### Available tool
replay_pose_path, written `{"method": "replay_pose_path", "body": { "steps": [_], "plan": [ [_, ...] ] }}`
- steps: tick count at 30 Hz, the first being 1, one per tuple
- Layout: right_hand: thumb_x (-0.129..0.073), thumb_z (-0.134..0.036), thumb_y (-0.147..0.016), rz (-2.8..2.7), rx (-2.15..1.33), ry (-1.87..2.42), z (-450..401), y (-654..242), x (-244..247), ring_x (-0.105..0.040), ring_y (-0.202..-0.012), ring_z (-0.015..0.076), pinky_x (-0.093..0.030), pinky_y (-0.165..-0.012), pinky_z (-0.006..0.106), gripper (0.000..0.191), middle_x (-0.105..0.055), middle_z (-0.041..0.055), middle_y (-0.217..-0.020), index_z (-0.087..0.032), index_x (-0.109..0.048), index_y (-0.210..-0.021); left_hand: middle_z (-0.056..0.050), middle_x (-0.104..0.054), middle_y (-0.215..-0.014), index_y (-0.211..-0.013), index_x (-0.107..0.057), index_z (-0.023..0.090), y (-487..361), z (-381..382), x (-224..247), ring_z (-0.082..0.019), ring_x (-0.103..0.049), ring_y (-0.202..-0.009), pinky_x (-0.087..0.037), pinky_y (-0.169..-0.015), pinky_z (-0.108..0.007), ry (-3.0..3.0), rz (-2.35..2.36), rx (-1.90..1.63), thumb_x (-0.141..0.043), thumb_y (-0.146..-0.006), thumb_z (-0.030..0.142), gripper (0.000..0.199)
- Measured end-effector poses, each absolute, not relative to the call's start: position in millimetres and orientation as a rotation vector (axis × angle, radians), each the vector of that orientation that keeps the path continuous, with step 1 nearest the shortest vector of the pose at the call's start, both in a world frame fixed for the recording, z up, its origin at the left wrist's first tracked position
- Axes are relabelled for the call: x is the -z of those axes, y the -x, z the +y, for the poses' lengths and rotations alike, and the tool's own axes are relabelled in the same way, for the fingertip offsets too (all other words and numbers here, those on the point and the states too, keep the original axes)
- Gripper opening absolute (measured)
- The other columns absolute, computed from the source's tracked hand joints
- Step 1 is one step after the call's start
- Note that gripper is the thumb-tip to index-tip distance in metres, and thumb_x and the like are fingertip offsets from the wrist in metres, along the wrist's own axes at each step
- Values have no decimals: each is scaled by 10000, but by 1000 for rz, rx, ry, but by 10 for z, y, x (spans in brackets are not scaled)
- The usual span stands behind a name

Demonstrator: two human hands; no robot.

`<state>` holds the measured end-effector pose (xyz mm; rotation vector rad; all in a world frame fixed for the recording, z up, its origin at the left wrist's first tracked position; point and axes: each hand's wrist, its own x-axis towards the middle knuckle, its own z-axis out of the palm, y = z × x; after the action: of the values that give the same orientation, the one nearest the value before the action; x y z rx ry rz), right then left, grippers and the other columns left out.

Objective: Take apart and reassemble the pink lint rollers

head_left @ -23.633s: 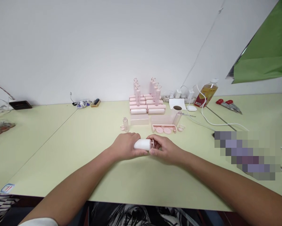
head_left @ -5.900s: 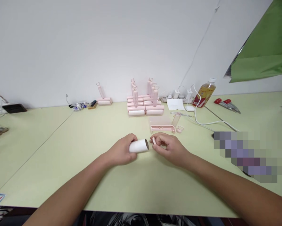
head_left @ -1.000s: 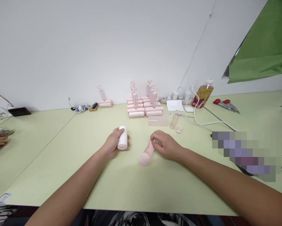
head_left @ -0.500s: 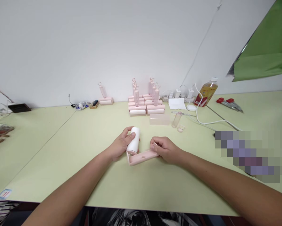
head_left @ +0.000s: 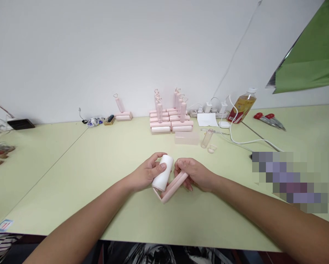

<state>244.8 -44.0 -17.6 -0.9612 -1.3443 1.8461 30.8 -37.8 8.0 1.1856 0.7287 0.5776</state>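
We've got the white roll (head_left: 163, 172) in our left hand (head_left: 146, 174) and the pink roller frame (head_left: 174, 189) in our right hand (head_left: 196, 174), both tilted over the table (head_left: 98, 205).

Left is closed round the roll, thumb on top, fingertips over the far end; right pinches the frame's far end, thumb against curled fingers. Roll's near end is at the frame's near end piece; we can't tell if it's seated. Far end is outside the frame, between our hands. Past them we have the translucent pink cover (head_left: 187, 138), then the clear pink handle tube (head_left: 207, 138) and the heart-loop cap (head_left: 212, 149) just beside it. Rows of pink lint rollers (head_left: 161, 126) sit behind the cover, one separate lint roller (head_left: 123, 116) off to their left by the wall.
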Motion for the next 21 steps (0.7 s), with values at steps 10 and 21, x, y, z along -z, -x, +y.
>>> {"method": "replay_pose_path", "body": {
  "steps": [10, 21],
  "plan": [
    [-598, -561, -849, -1310, -1935, 914, -423, -2481, 176, -580, -473, 94, -527, -410, 205, 421, -601, -3, -615, -145, -542, -825, -74, -563, -1060, -1379, -341, 271, -268, -392, -92, -151, -588, -781, -479, -641, -258, -1354, 684, -545, -626, -849, 436, 624],
    [-760, -531, -709, -1365, -2075, 685, -446, -2494, 218, -667, -750, 152, -570, -575, 248, 538, -636, 49, -901, -164, -517, -1017, -93, -610, -1146, -1409, -423, 269, -167, -463, -433, -224, -541, -953, -429, -840, -323, -2278, 598, -414, -457, -932, 367, 487]
  ]
}}
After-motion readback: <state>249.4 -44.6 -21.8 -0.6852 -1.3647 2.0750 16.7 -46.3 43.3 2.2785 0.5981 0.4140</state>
